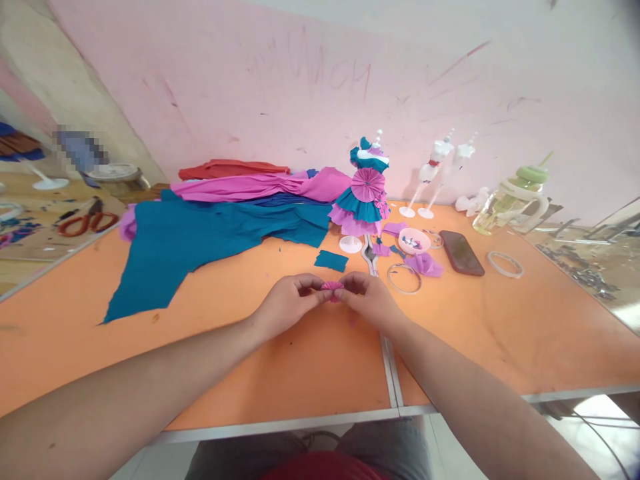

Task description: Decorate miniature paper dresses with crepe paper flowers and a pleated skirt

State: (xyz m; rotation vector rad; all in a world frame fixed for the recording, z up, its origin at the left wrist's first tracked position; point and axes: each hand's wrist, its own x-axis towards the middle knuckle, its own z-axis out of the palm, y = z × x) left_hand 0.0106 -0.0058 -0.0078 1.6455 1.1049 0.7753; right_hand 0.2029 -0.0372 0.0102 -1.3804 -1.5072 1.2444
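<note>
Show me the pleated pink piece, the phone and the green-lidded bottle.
Pleated pink piece [333,286], head view: its upper folds.
Phone [462,253], head view: middle of its upward face.
Green-lidded bottle [495,207], head view: its see-through body.

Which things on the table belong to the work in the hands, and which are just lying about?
Likely in the work:
pink pleated piece, held by left hand and right hand
large teal sheet
small dressed figure, wearing similar rosettes

Probably just lying about:
phone
green-lidded bottle
</note>
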